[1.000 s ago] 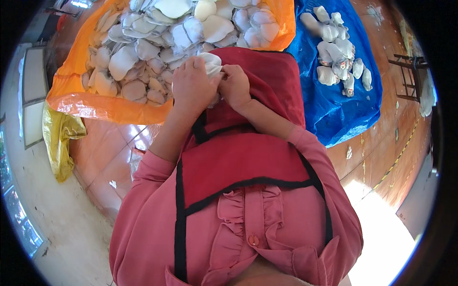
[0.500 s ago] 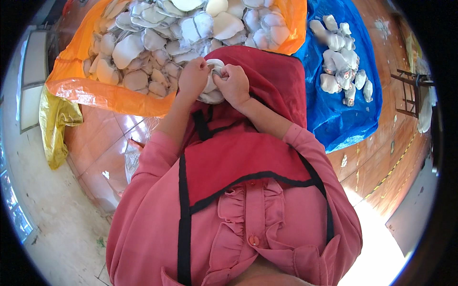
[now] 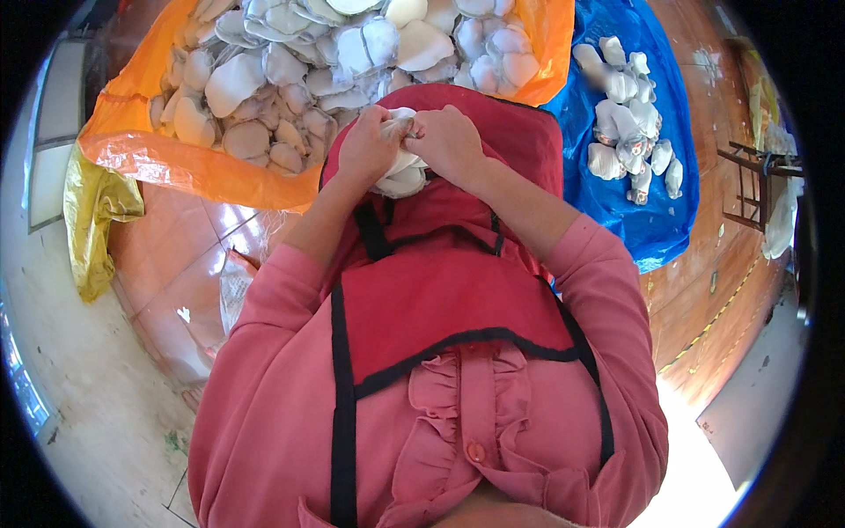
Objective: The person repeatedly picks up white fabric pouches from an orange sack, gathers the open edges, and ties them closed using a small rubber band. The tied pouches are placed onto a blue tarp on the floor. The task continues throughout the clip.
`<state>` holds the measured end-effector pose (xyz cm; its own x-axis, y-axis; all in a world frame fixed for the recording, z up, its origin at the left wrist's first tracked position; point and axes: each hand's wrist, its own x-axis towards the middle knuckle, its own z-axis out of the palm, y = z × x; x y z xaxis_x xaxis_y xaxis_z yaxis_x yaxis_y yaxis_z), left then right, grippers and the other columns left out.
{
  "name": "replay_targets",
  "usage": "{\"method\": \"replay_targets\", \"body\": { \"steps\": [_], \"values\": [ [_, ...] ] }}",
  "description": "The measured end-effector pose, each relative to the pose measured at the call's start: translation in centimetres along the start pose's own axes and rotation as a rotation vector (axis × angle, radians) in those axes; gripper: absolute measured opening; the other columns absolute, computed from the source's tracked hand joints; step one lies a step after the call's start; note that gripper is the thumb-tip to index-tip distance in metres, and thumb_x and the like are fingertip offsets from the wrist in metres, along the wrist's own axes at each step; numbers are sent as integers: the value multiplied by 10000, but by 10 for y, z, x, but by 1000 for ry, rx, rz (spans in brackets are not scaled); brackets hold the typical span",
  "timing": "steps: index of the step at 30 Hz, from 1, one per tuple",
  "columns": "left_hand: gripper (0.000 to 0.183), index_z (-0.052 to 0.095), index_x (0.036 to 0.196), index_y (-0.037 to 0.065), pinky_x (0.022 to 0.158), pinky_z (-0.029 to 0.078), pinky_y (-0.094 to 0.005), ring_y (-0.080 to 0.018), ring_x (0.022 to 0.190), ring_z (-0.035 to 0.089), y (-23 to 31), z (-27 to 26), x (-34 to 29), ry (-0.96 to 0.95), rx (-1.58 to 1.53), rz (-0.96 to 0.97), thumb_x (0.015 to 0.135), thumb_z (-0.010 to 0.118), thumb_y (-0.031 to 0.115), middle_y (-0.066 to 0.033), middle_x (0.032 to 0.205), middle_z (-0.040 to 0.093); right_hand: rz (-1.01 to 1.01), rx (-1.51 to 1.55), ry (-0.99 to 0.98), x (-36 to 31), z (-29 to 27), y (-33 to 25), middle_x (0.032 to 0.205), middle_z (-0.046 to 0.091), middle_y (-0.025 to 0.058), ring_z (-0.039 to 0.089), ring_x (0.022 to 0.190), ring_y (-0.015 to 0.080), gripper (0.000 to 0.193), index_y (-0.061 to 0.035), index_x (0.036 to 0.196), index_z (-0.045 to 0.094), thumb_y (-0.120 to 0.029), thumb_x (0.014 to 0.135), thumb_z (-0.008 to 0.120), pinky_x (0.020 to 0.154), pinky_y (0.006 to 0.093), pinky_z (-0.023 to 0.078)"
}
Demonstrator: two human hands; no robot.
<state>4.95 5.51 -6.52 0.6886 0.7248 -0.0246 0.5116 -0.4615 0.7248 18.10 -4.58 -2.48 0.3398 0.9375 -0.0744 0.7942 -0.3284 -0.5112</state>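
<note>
Both of my hands meet over my lap, in front of the red apron (image 3: 519, 158). Between them is a soft white cloth piece (image 3: 402, 183), bunched up, its lower part hanging below my fingers. My left hand (image 3: 365, 151) is closed on its left side. My right hand (image 3: 451, 145) pinches it from the right, its knuckles turned up. The fingertips and the middle of the cloth are partly hidden. Just beyond my hands lies a heap of flat, rounded white cloth pieces (image 3: 239, 86) on an orange plastic sheet (image 3: 202, 187).
To the right, a blue plastic sheet (image 3: 647, 224) carries several rolled-up white bundles (image 3: 627, 119). A crumpled yellow sack (image 3: 92, 224) lies at the left by the wall. A dark wooden stool or rack (image 3: 753, 180) stands at the far right on the tiled floor.
My right hand has turned over the cloth and its forearm has swung outward. The white piece has shifted slightly right and looks more gathered. My left hand has moved a little right.
</note>
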Motion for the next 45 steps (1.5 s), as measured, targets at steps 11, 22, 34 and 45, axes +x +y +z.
{"method": "replay_targets", "body": {
  "steps": [11,22,34,45],
  "values": [
    [160,541,800,49,665,457,-517,-410,757,617,8,9,2,70,136,145,830,633,177,-194,760,613,55,134,-337,17,5,12,836,678,247,673,812,400,321,12,855,714,-280,731,663,727,473,529],
    [234,572,780,48,651,460,-486,-377,760,623,16,2,5,-79,80,-51,809,686,251,-173,766,623,454,881,-365,-5,16,18,785,634,103,612,740,190,239,4,908,653,-150,730,701,656,353,486],
    [153,608,814,69,785,471,-419,-313,908,617,14,-2,-4,57,169,340,787,695,192,-102,906,649,361,713,-86,-40,37,18,757,610,90,590,725,170,248,-24,845,582,-182,725,731,648,354,487],
    [348,647,1042,29,924,481,-417,-322,1041,604,28,-36,-25,-278,284,653,817,684,291,-125,1054,635,324,1089,62,-50,44,27,835,496,-20,469,697,51,316,-75,1004,461,0,816,703,605,215,422]
  ]
}}
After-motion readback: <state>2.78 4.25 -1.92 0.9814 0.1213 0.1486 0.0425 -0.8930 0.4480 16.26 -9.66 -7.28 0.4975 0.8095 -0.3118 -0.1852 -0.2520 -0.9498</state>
